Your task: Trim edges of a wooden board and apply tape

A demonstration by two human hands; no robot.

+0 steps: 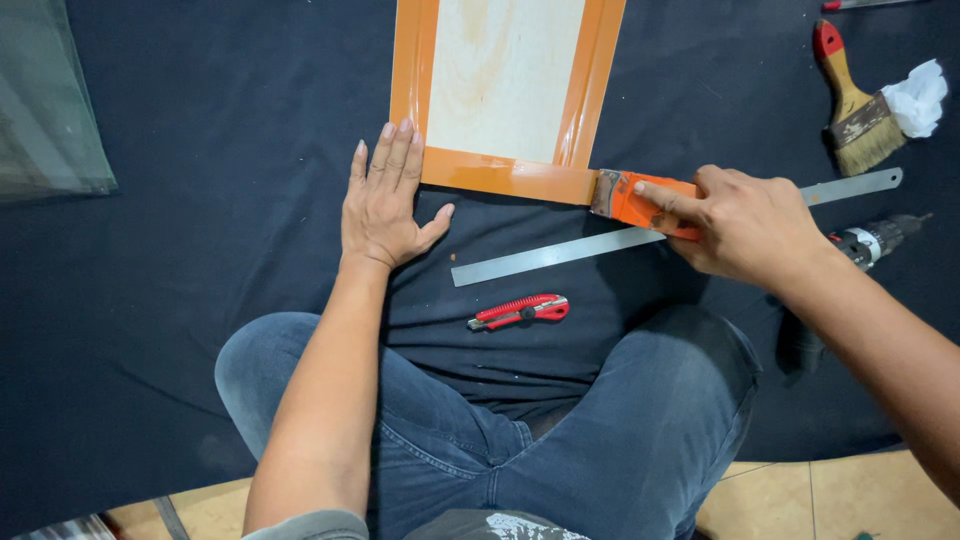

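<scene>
The right hand (745, 225) grips one orange-smeared paintbrush (640, 202), its bristles on the near rail of the single orange-framed wooden panel (505, 90) at twelve o'clock. The left hand (385, 200) lies flat and open, fingertips on that rail. One steel ruler (560, 253), one red utility knife (518, 311), and a second paintbrush (852, 105) at two o'clock lie on the black cloth (200, 200).
</scene>
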